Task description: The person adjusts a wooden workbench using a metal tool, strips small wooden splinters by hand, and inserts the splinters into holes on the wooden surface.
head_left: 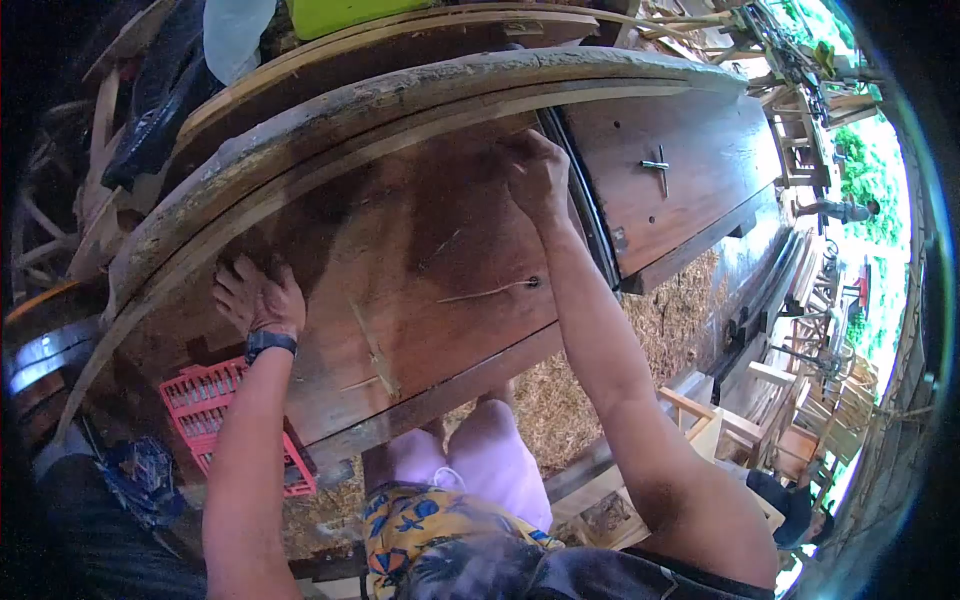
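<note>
My left hand [262, 298] lies palm down on the brown wooden board [440, 250], fingers spread, holding nothing. A dark band circles that wrist. Farther up and to the right, my right hand [535, 175] is at the far side of the board, near a dark gap between two boards. Its fingers are bent and shadowed, and whatever they may hold is hidden. A long curved wooden strip [400, 92] runs along the board's far edge. Just below my left wrist sits a red case [205, 400] of small metal bits. Thin wood slivers [372, 350] lie on the board.
A metal T-shaped tool [656, 165] rests on the second board [690, 200] at the right. Wood shavings [670, 335] cover the floor. Timber and wooden frames stand at the right, with one person [840, 210] far off and another person [785, 510] at lower right.
</note>
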The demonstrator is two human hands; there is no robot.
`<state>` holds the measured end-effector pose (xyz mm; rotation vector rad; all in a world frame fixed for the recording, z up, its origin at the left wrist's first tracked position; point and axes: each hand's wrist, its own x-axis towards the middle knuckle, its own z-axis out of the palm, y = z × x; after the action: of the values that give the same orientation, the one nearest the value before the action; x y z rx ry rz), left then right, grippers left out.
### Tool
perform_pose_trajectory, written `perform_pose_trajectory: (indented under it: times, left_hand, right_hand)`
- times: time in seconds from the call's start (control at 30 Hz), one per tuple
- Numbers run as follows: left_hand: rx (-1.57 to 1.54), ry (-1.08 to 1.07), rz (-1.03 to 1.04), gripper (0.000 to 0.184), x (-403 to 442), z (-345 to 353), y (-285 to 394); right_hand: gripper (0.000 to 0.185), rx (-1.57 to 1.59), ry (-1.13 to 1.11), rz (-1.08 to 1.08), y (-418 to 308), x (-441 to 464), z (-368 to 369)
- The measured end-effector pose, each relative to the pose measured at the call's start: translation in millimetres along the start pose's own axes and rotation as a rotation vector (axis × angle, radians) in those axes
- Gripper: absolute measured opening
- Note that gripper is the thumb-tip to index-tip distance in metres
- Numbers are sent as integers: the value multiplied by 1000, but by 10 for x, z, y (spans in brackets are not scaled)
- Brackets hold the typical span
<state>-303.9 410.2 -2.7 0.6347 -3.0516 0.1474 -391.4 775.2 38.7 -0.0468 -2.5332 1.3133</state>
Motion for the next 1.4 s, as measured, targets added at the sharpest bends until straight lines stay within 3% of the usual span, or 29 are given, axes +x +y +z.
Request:
perform_pose_trajectory:
  times: [0.07,0.27,0.37,0.47,0.67,0.77,1.17,1.27,1.37,1.4]
  left_hand:
    - [10,-107,-25,66,8,-129,35]
    - [21,-8,22,67,4,14,-12]
    - [-15,-48,-17,67,16,-29,10]
    - [37,-178,-43,74,31,-93,31]
    - [11,-132,-37,77,21,-27,9]
    - [9,-7,-5,68,4,-12,8]
    - [34,-45,6,72,-8,-58,9]
    - [-8,-23,11,72,-5,-99,8]
    - [32,-34,5,72,-6,-7,-14]
    - [16,-22,0,71,-5,-17,-5]
  right_hand:
    - [14,26,-2,26,-4,-9,-4]
    - [13,-24,-20,-76,214,23,20]
    - [12,106,-12,-27,163,-10,36]
    - [12,-37,-9,-33,195,-5,47]
    - [13,6,51,-15,154,15,33]
    - [14,30,26,15,223,27,64]
    - [18,-94,11,-18,88,-16,5]
    - [21,60,47,30,-26,-44,-33]
    - [31,-301,-131,-388,282,0,-163]
    - [35,-365,-157,-405,501,-17,-137]
